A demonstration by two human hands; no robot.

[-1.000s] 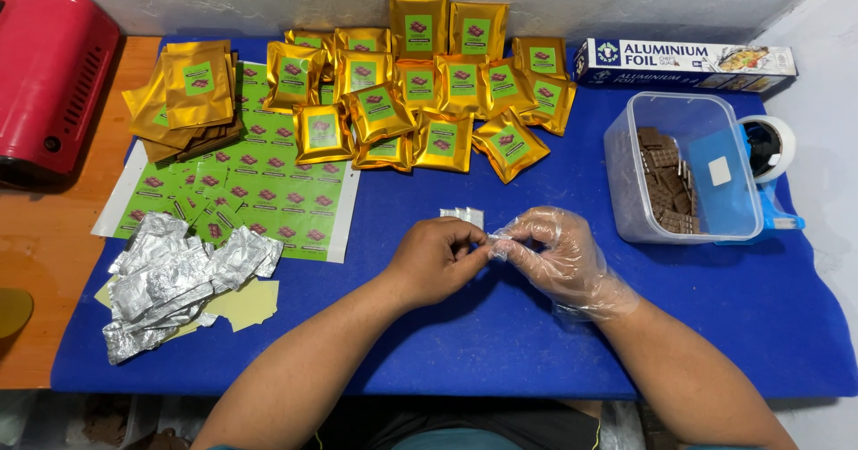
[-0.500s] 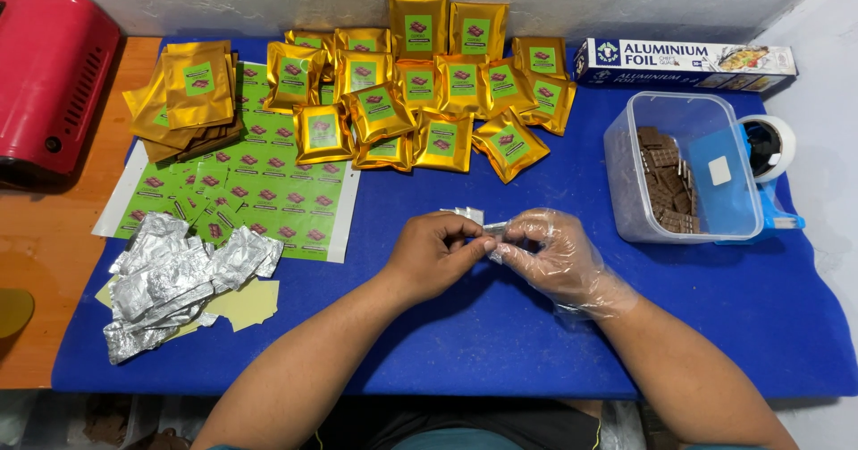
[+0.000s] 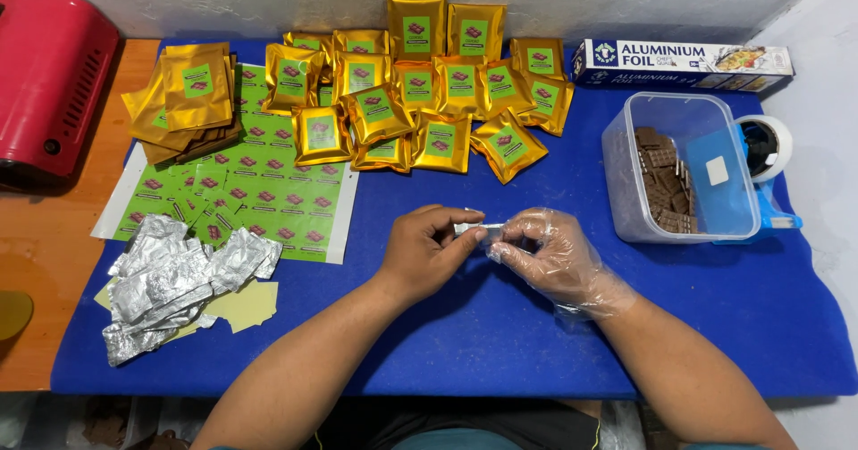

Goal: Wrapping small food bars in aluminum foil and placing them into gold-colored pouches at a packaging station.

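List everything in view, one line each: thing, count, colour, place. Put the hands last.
foil-wrapped piece: one, silver, held between both hands
gold pouches: many, gold with green labels, heaped at the mat's far middle
pouch stack: one, gold, far left
label sheets: several, green, left of centre
foil wraps: a pile, silver, near left
plastic tub: one, clear, right, holding brown bars
foil box: one, blue and white, far right
tape dispenser: one, blue, behind the tub
red machine: one, far left
mat: one, blue
left hand: bare
right hand: in a clear glove
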